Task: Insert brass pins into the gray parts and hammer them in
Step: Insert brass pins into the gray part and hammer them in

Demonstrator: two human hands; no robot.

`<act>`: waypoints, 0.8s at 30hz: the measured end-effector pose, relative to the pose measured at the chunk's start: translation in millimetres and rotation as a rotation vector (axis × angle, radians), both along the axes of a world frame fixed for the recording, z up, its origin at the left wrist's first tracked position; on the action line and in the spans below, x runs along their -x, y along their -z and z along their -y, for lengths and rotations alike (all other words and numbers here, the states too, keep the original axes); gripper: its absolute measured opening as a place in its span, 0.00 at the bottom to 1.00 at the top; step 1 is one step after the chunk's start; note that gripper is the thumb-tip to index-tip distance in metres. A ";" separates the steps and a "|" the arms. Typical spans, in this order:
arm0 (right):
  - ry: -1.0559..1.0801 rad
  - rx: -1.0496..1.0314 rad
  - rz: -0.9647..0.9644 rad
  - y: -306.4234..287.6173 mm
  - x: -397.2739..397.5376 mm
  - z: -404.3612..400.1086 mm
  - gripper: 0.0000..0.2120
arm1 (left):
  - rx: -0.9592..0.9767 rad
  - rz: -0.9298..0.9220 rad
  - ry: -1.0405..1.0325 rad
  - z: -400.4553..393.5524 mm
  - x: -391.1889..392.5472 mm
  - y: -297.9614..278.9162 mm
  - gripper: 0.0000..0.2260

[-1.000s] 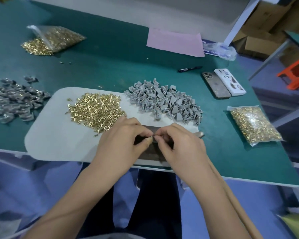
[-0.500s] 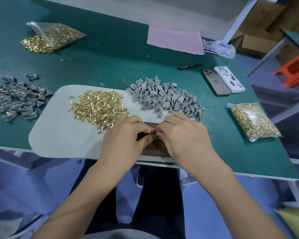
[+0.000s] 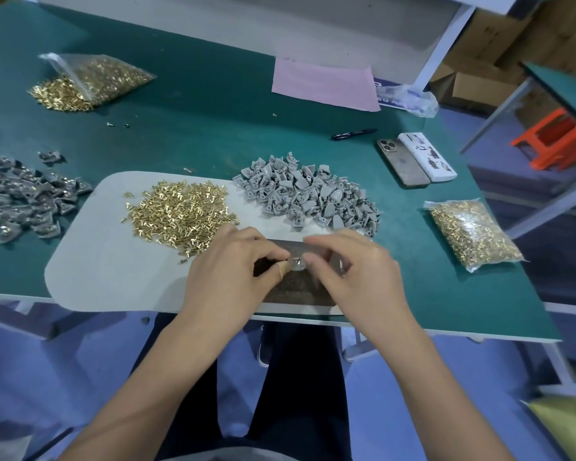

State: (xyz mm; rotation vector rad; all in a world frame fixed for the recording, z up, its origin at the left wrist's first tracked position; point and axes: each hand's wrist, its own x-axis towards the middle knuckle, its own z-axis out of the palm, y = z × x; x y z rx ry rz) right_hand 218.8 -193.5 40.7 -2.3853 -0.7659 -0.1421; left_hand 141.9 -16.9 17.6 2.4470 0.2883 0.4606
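Both hands meeting at lower centre: left hand pinching a gray part over the dark block; right hand curled, probably seating a pin, unclear. Next: press straight, then hammer. Brass pins heaped left of centre.

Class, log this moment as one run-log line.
left hand: pinches gray part | right hand: on part | over block | not hammered

Loose brass pins heaped on a pale mat, beside a pile of gray parts; one gray part pinched between fingertips.
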 end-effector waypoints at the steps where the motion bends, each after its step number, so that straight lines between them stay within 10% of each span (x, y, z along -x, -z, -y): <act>1: 0.079 -0.082 -0.008 1.5 -1.4 9.6 0.03 | 0.003 0.000 0.000 0.6 -0.2 -0.3 0.04; 7: 0.439 0.379 -0.170 26.5 -3.1 70.9 0.15 | 0.010 -0.020 0.014 2.6 -1.0 -2.5 0.03; 13: 0.490 0.304 -0.103 25.4 2.8 72.7 0.17 | 0.025 -0.034 0.012 2.9 -1.1 -3.6 0.04; 17: 0.299 -0.142 -0.145 -3.9 5.8 65.6 0.14 | 0.013 -0.020 0.028 0.4 -2.4 -6.5 0.05; 24: 0.086 0.045 -0.149 -27.7 21.4 28.0 0.16 | -0.105 -0.035 0.047 -1.0 -7.4 -12.0 0.04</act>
